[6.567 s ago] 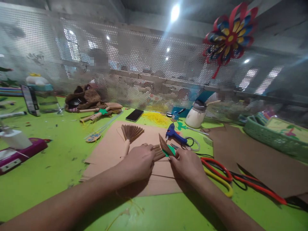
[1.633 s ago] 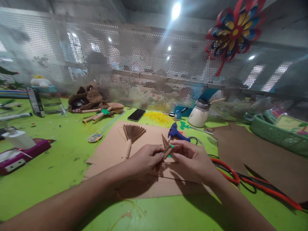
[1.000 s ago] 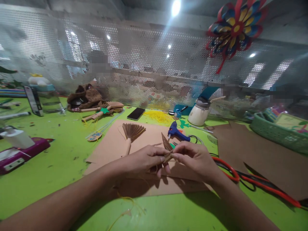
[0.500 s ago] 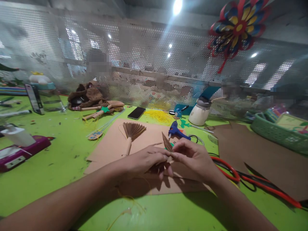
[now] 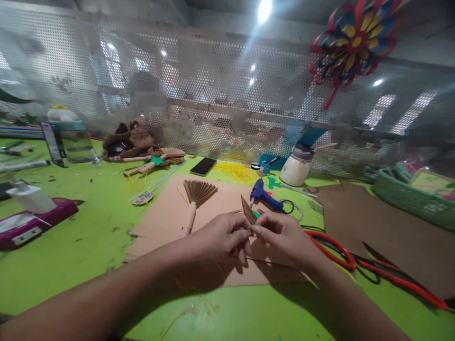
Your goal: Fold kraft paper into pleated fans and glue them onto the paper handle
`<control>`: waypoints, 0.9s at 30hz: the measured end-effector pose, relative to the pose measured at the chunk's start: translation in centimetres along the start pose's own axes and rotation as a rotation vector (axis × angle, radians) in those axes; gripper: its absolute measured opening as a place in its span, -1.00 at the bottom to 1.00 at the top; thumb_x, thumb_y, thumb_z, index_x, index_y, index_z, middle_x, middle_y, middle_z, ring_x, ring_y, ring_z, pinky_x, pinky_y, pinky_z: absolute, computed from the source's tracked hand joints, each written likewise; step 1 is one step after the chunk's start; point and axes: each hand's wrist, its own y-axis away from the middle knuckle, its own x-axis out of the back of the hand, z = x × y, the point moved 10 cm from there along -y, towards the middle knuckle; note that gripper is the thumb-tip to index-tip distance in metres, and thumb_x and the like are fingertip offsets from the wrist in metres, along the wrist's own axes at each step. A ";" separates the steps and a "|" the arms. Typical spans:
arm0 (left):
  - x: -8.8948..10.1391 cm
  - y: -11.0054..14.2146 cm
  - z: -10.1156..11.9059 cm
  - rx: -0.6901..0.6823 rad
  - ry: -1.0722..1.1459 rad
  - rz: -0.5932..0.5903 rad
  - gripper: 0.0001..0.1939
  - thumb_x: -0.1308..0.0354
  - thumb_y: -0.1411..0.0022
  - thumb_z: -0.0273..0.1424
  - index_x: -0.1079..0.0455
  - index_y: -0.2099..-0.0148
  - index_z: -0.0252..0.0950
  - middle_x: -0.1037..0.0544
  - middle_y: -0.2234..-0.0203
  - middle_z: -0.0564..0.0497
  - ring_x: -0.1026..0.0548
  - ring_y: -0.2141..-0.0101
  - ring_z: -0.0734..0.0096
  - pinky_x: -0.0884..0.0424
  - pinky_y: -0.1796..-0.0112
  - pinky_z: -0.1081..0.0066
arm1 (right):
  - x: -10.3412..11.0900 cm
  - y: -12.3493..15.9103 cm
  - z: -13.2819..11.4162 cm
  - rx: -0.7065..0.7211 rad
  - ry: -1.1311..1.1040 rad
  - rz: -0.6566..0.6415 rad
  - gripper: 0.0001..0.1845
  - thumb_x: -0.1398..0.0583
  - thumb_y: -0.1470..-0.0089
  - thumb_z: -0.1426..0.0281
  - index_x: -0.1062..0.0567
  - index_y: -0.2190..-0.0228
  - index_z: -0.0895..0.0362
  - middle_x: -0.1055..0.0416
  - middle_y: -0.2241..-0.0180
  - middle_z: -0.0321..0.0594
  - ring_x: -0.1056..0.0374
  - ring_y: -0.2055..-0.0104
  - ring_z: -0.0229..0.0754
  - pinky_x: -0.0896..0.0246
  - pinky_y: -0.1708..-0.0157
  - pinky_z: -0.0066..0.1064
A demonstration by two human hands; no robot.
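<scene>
A small piece of pleated brown paper [image 5: 248, 210] points up from where my two hands meet, its lower end hidden by the fingers. My left hand [image 5: 227, 237] is closed, with thumb and forefinger pinched at the paper's base. Opposite it, my right hand [image 5: 282, 235] pinches the same spot between thumb and fingertips. Both hands hover above brown cardboard sheets [image 5: 161, 213]. To their left lies a pleated paper fan [image 5: 199, 192] with a rolled paper handle. A blue glue gun [image 5: 265, 196] rests just beyond my right hand.
Red-handled scissors [image 5: 336, 251] lie right of my right forearm. Farther back are a phone [image 5: 203, 166], yellow strands [image 5: 236, 171] and a white jar [image 5: 294, 168]. A purple power strip [image 5: 39, 221] stands at left, a green basket [image 5: 414, 196] at right.
My fingertips have shifted slightly at the base of the pleated paper, and my left fingers are curled more. The whole view has moved a little; the things on the table stay put.
</scene>
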 end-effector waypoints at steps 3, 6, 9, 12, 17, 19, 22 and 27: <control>0.3 0.0 -0.3 0.045 0.007 0.003 -0.82 0.07 -0.28 -0.28 -0.19 0.29 -0.29 -0.50 0.56 0.04 -0.48 0.60 0.46 -0.28 0.59 0.51 | 0.6 0.1 0.1 -0.009 -0.051 0.026 -0.72 -0.24 0.02 0.22 -0.43 0.57 0.17 -0.25 0.66 -0.37 -0.13 0.59 -0.32 -0.01 0.59 -0.47; 1.1 0.1 -0.7 0.102 0.003 0.032 -0.75 0.02 -0.26 -0.20 -0.21 0.34 -0.28 -0.47 0.64 0.08 -0.44 0.66 0.48 -0.25 0.64 0.52 | 1.3 0.2 0.2 -0.043 -0.112 0.068 -0.70 -0.26 0.04 0.19 -0.43 0.57 0.18 -0.24 0.68 -0.38 -0.09 0.61 -0.34 0.04 0.60 -0.48; 1.8 0.0 -0.7 0.102 0.021 0.031 -0.69 -0.04 -0.21 -0.14 -0.24 0.39 -0.29 -0.45 0.70 0.12 -0.36 0.73 0.54 -0.17 0.67 0.55 | 1.8 0.3 0.2 -0.057 -0.142 0.092 -0.68 -0.27 0.06 0.17 -0.43 0.58 0.17 -0.25 0.68 -0.38 -0.10 0.61 -0.34 0.03 0.61 -0.48; 2.8 -0.1 -0.8 0.094 0.046 0.053 -0.66 -0.12 -0.15 -0.12 -0.28 0.42 -0.31 -0.44 0.73 0.13 -0.30 0.76 0.59 -0.14 0.67 0.55 | 2.3 0.2 0.0 -0.035 -0.146 0.116 -0.67 -0.28 0.08 0.16 -0.43 0.59 0.17 -0.27 0.69 -0.37 -0.13 0.62 -0.33 0.00 0.61 -0.47; 4.5 -0.2 -1.1 0.106 0.039 0.082 -0.63 -0.20 -0.07 -0.11 -0.32 0.47 -0.34 -0.50 0.67 0.09 -0.32 0.73 0.61 -0.13 0.63 0.53 | 4.0 0.0 1.1 -0.041 -0.154 0.216 -0.66 -0.29 0.09 0.15 -0.45 0.57 0.18 -0.24 0.72 -0.41 -0.09 0.66 -0.36 0.04 0.64 -0.49; 5.1 -0.3 -1.3 0.108 0.038 0.099 -0.63 -0.20 -0.07 -0.11 -0.32 0.46 -0.35 -0.53 0.64 0.06 -0.35 0.71 0.60 -0.10 0.63 0.53 | 4.4 0.0 1.5 -0.045 -0.169 0.237 -0.68 -0.29 0.07 0.16 -0.46 0.55 0.17 -0.24 0.71 -0.42 -0.09 0.66 -0.37 0.04 0.65 -0.50; 6.4 -0.4 -1.4 0.094 0.041 0.155 -0.66 -0.19 -0.08 -0.14 -0.32 0.45 -0.34 -0.55 0.64 0.03 -0.41 0.67 0.54 -0.15 0.61 0.52 | 5.3 0.1 1.4 -0.031 -0.176 0.297 -0.70 -0.29 0.05 0.19 -0.44 0.57 0.17 -0.26 0.71 -0.40 -0.11 0.65 -0.37 -0.01 0.63 -0.50; 9.2 -0.2 -1.6 0.091 0.042 0.368 -0.68 -0.19 -0.08 -0.20 -0.29 0.52 -0.34 -0.50 0.69 0.05 -0.40 0.67 0.53 -0.16 0.59 0.52 | 8.0 0.8 0.9 0.009 -0.226 0.518 -0.68 -0.30 0.08 0.20 -0.42 0.61 0.17 -0.26 0.72 -0.39 -0.11 0.67 -0.37 -0.01 0.66 -0.50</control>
